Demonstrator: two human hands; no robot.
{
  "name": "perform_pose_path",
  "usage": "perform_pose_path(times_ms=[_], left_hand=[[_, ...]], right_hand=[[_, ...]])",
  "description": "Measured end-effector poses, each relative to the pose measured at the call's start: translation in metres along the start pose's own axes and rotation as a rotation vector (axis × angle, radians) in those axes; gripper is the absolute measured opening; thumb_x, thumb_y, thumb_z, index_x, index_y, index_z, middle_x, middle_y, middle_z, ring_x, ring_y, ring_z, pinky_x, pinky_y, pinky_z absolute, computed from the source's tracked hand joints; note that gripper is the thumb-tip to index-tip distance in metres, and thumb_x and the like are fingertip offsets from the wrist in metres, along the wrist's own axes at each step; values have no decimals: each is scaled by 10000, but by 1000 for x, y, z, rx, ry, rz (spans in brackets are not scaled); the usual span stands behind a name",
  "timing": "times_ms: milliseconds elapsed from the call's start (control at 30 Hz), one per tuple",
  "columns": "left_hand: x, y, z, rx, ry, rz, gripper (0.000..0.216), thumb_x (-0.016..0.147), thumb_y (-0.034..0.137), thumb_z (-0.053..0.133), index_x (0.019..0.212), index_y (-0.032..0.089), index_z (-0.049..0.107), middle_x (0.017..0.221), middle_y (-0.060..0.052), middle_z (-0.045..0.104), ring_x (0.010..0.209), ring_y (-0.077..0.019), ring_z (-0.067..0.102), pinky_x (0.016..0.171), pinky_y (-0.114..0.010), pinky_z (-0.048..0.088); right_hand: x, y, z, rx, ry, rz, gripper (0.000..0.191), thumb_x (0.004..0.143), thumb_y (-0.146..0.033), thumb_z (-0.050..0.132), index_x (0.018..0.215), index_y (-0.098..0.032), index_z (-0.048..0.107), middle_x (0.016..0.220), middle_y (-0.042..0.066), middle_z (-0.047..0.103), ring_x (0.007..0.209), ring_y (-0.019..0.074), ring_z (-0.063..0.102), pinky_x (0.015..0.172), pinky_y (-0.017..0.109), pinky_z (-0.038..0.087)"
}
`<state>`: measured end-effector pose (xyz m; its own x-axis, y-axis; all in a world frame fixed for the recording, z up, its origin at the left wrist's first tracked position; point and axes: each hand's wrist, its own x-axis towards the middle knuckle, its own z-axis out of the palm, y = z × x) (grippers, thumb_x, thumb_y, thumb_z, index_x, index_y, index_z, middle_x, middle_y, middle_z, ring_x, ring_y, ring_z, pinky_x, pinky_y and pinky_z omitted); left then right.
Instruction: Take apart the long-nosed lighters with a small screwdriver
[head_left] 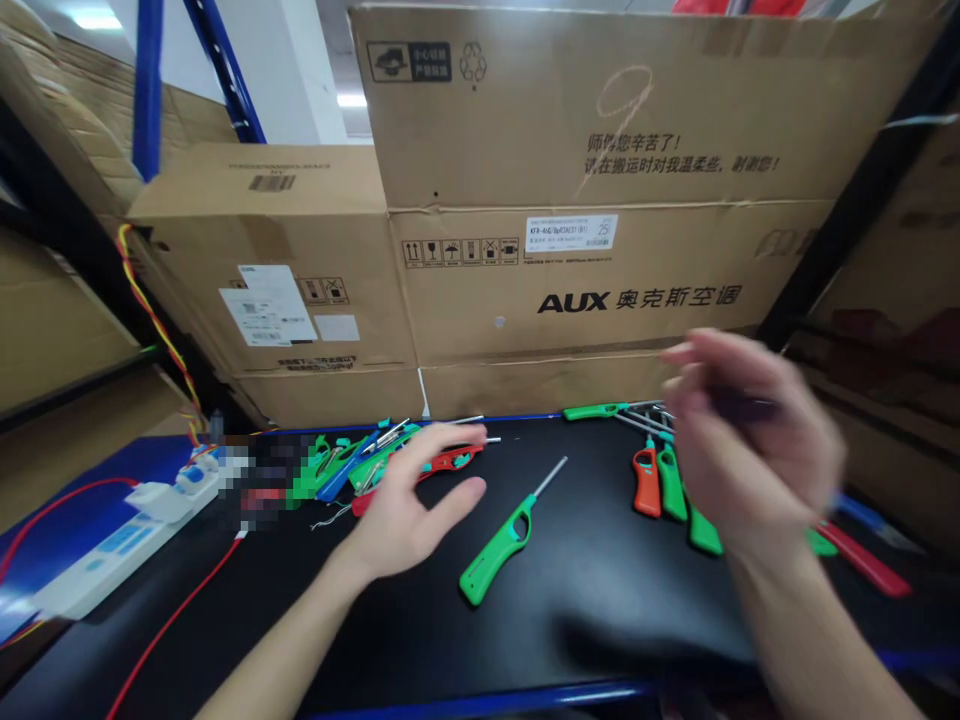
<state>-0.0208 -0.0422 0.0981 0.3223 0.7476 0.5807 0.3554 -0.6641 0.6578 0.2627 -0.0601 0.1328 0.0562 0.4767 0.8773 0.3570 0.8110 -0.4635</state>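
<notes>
A green gas lighter (495, 550) with a metal tube lies alone on the black tabletop between my hands. To its left hovers my left hand (409, 500), thumb and fingers apart and nothing in them. My right hand (750, 440) is raised at the right, smeared by motion, its fingers curled round a dark object (742, 405) whose kind I cannot make out. Behind and below that hand are several more lighters, among them an orange one (646, 482) and a green one (671, 484). Beyond my left hand is a pile with a red lighter (454, 458) and green and blue parts.
Cardboard boxes (480, 320) stand upright along the back of the black table (375, 640). A white power strip (112, 560) with plugs lies at the left, and a red cable (176, 620) runs forward. Blue and black shelf posts (847, 170) frame the sides.
</notes>
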Motion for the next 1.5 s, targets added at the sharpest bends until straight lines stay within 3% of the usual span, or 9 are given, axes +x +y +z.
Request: perform_pose_path(times_ms=[67,167,267,367,467,633,867,1233,1500], left_hand=[[-6,-34,27,16,-114,-36,235,936,386,624,1055,207,720,977,-61,753,945,-206,697,958,-391,545],[-18,-65,56,132,-401,-76,384,788,466,794,1088,241,707,1024,-41,729,965,-214,673,922,-357,530],[-26,-68,66,300,-570,-116,610,625,506,903,1124,253,658,1092,-39,673,1012,-248,645,908,-349,519],[-26,-66,63,332,-604,-180,417,742,375,796,1110,250,645,1060,-22,664,897,-204,655,794,-296,515],[-18,-78,58,189,-542,-286,242,854,298,628,1075,223,693,998,-31,720,833,-174,669,753,-267,514],[3,-112,56,-111,-369,-453,379,834,478,678,1068,186,740,1005,-62,774,923,-213,699,834,-306,547],[2,-117,68,-413,-294,-710,584,752,556,728,1138,118,723,903,-97,739,707,-201,679,486,-248,496],[-15,-107,71,-789,-29,-639,689,670,350,920,1260,142,631,1018,-86,773,930,-204,751,924,-330,601],[-19,-94,76,-693,97,-494,637,759,453,850,1256,111,644,1069,-126,777,910,-243,773,822,-340,660]], right_hand=[[-6,29,19,147,-94,83,350,1055,-304,516,1402,-296,563,1187,82,648,853,151,626,763,313,539],[-24,75,43,207,-279,306,453,1094,-438,373,1510,-260,410,832,16,648,556,121,528,532,261,451],[-41,99,51,0,-486,390,439,1079,-464,402,1379,-194,574,622,-24,540,536,125,481,548,256,389],[-46,103,50,-238,-670,341,322,1021,-429,538,1192,-214,707,725,2,640,628,129,551,630,263,385],[-46,101,52,-404,-777,292,247,977,-388,608,1121,-236,739,791,5,694,718,149,621,681,266,380],[-54,104,58,-476,-834,220,263,985,-354,583,1185,-234,706,954,29,741,830,165,674,753,262,423],[-68,110,67,-514,-828,151,416,1026,-523,501,1292,-242,655,1037,68,720,884,206,667,739,294,438],[-81,126,71,-504,-774,170,299,1004,-426,600,1235,-246,659,925,42,721,820,196,653,694,275,416],[-86,123,72,-441,-656,81,362,1000,-430,604,1288,-213,638,842,40,686,754,184,620,678,281,426]])
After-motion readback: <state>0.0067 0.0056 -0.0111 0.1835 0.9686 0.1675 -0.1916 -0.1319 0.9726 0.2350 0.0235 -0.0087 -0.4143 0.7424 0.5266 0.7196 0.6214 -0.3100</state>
